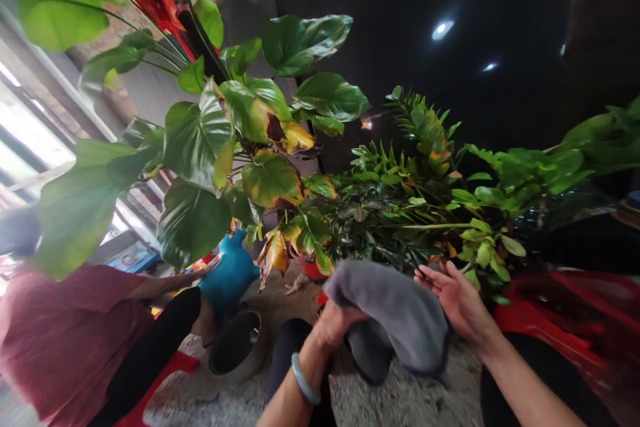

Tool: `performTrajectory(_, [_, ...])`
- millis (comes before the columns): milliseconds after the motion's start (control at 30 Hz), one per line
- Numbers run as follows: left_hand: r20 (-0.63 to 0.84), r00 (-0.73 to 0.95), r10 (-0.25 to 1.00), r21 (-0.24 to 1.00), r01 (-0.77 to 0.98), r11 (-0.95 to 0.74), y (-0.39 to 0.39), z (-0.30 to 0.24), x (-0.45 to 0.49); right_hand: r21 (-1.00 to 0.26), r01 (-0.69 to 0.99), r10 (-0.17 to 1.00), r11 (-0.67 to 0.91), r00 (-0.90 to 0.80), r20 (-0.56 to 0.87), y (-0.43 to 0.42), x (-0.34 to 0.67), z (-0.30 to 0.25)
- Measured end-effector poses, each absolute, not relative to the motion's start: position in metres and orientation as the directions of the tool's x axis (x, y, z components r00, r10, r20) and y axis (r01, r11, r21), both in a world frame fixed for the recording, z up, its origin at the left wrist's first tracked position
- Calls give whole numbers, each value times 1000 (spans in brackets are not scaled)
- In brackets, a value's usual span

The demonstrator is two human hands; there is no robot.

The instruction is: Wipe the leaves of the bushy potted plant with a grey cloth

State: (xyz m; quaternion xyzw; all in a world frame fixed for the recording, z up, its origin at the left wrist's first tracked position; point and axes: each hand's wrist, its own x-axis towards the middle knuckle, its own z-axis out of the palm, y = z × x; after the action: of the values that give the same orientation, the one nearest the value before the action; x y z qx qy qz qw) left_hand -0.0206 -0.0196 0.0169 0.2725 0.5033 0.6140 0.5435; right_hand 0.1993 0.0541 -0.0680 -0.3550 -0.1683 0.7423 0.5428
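My left hand [334, 324], with a pale green bangle on its wrist, is closed on a grey cloth [395, 310] that drapes over it. To the right of the cloth, my right hand [457, 297] is open with fingers stretched out and its palm against the cloth's edge. Just beyond both hands stands a dense potted plant with narrow green leaves [395, 213]. A large-leaved plant [240, 140] with yellowing, brown-edged leaves rises to the left of it, above a red pot [313, 269].
Another person in a dark red shirt [70, 340] crouches at the left, one arm reaching toward a blue pot [227, 273]. A grey bucket [235, 347] stands on the gravelly floor. Something red [540, 320] lies at my right. A brick wall is behind.
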Motion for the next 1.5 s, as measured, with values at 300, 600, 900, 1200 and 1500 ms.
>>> performTrajectory(300, [-378, -583, 719, 825, -565, -24, 19, 16, -30, -687, -642, 929, -340, -116, -351, 53, 190, -66])
performTrajectory(600, [-416, -605, 679, 832, -554, 16, -35, -8, -25, -701, -647, 945, -299, -100, -311, 56, 195, -78])
performTrajectory(900, [-307, -628, 715, 886, -463, -25, 14, 5, -46, -715, -630, 942, -304, -88, -323, 53, 190, -72])
performTrajectory(1200, [-261, -678, 687, 904, -421, -72, -22, 12, -43, -697, -652, 943, -298, -90, -319, 51, 190, -68])
performTrajectory(1500, [-391, -544, 743, 881, -456, 130, 2, 0, -31, -703, -633, 935, -324, -100, -340, 50, 186, -63])
